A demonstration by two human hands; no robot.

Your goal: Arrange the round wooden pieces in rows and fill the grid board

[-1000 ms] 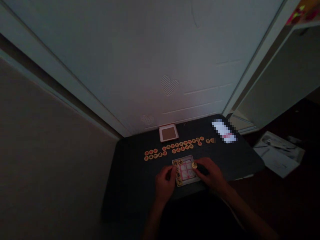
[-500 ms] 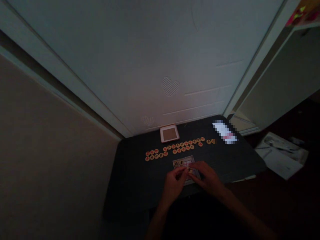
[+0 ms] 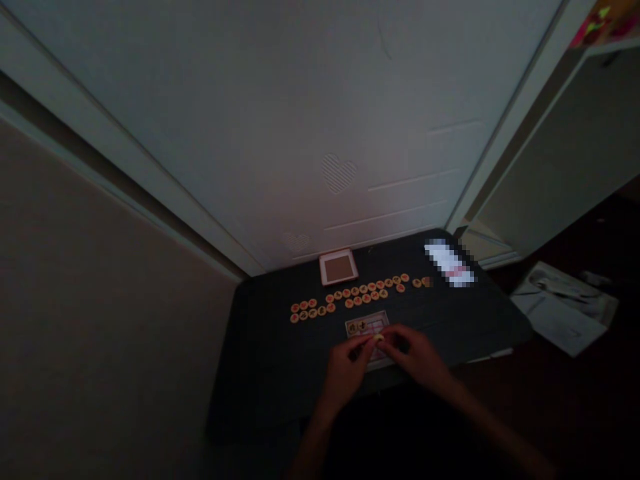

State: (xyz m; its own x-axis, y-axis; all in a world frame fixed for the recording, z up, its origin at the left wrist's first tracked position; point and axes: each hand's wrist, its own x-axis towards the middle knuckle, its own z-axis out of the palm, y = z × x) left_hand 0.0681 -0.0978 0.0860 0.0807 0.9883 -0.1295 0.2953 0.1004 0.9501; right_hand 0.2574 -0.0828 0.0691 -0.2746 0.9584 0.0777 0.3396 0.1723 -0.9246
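Disc (image 3: 379, 337), one, small and pale: pinched above a tray (image 3: 380, 365), seen nearly edge-on, its face not readable. Seemingly gripped at the rim because so thin a piece offers little else to hold.

Left hand (image 3: 345, 372), one: thumb and fingers drawn together, tips pinching the disc's left side, wrist low over the near part of the desk (image 3: 265, 360).

Right hand (image 3: 420, 359), one: fingers likewise pinching, from the opposite side; the two-sided hold probably steadies the piece and allows it to be turned.

Tray, shallow, pale-walled, pink lines inside: lying flat beneath the hands, close to the wearer, presumably for easy reach. Contents seen: two dark-marked discs (image 3: 362, 326), side by side in the far left corner, the walls likely keeping them from sliding. Remainder partly hidden by the hands.

Loose discs (image 3: 364, 289), many, red- and dark-marked: two broken rows beyond the tray, flat and face up, an arrangement that leaves each mark visible.

Shallow box (image 3: 339, 268), one, brown inside: at the desk's far edge, near the white panel (image 3: 280, 153), out of the hands' way.

Blurred white item (image 3: 450, 263), one: far right corner, identity unclear.
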